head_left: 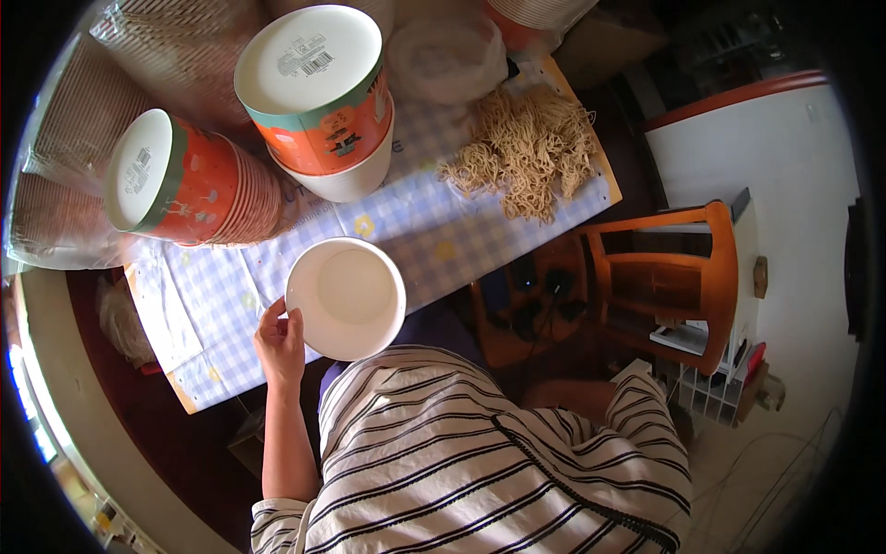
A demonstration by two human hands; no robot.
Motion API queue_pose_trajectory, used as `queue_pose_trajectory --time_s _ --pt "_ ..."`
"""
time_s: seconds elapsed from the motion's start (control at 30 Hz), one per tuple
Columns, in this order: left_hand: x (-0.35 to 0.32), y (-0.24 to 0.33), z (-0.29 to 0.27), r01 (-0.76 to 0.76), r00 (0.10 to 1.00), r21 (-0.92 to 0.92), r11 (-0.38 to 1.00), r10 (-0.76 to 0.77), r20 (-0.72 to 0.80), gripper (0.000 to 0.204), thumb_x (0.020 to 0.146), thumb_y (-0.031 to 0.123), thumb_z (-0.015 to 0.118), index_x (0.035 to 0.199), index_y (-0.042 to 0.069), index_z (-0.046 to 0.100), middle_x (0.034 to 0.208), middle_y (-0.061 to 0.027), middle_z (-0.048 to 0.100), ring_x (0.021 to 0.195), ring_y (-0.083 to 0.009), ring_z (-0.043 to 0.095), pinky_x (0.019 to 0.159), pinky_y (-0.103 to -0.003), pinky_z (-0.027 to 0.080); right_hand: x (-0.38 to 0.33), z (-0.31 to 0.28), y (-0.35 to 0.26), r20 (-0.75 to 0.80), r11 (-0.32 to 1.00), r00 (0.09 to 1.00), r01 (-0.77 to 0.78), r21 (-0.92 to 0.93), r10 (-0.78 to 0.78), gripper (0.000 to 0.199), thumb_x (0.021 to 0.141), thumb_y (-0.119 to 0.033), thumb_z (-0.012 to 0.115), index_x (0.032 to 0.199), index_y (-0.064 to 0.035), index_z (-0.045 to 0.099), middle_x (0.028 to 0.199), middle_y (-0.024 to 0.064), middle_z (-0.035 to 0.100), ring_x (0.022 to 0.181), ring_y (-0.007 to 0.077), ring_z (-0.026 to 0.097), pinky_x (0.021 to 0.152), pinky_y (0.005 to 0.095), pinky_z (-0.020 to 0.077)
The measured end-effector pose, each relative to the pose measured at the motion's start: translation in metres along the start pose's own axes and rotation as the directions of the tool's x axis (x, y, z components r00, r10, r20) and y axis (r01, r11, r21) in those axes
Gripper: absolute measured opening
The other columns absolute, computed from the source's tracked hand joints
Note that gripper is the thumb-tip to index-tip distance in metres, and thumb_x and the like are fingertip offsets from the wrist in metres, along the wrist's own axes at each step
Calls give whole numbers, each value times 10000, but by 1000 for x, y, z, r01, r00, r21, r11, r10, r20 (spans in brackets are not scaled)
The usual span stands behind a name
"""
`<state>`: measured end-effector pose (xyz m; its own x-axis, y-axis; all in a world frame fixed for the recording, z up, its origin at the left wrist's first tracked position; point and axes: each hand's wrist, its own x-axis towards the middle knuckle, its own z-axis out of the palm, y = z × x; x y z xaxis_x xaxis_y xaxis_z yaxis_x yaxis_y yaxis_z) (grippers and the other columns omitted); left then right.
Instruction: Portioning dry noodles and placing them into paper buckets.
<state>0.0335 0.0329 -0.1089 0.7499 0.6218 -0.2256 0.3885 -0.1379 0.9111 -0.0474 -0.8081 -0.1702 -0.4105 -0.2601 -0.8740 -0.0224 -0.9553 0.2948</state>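
Note:
At the table's front edge, my left hand (281, 342) grips a white paper bucket (355, 282) by its left side, the thumb near the rim. The bucket's open mouth faces up, and only its plain white inside shows. Beyond it, an upside-down orange and green paper bucket (337, 138) covers a white one below. To the left leans a stack of orange paper buckets (208, 189), bottoms toward me. My right forearm (577, 397) bends inward from a striped sleeve; its hand is hidden behind my shirt.
A heap of tan strings (535, 152) lies on the right of the checked tablecloth (434, 222). Plastic-wrapped bucket stacks (78, 129) stand at the far left. A clear plastic bag (448, 55) sits at the back. Right of the table is a wooden chair (720, 277).

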Motion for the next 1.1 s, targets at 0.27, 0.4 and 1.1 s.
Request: queue_pose_trajectory --time_s 0.27,0.4,1.1 --pt "4 7 8 -17 1000 33 999 16 11 268 852 88 617 1074 -63 601 667 -24 606 584 -41 522 524 -191 402 10 27 3 -140 994 985 91 -66 -100 477 818 -517 550 1030 -98 630 957 85 645 846 218 618 753 372 505" --pt "2 8 8 -6 1000 27 1000 5 5 270 852 91 618 1075 -61 603 674 -21 602 584 -42 519 529 -193 407 12 21 -17 -207 985 968 120 -122 -144 470 807 -501 563 1029 -92 632 962 93 647 854 228 620 759 374 505" --pt "7 5 2 -10 998 102 995 3 69 284 847 110 623 1078 -55 605 685 -30 607 596 -64 535 563 -213 439 -56 10 -68 -499 914 793 170 -369 -349 446 749 -413 634 1023 -60 639 989 140 654 896 283 635 792 385 504"
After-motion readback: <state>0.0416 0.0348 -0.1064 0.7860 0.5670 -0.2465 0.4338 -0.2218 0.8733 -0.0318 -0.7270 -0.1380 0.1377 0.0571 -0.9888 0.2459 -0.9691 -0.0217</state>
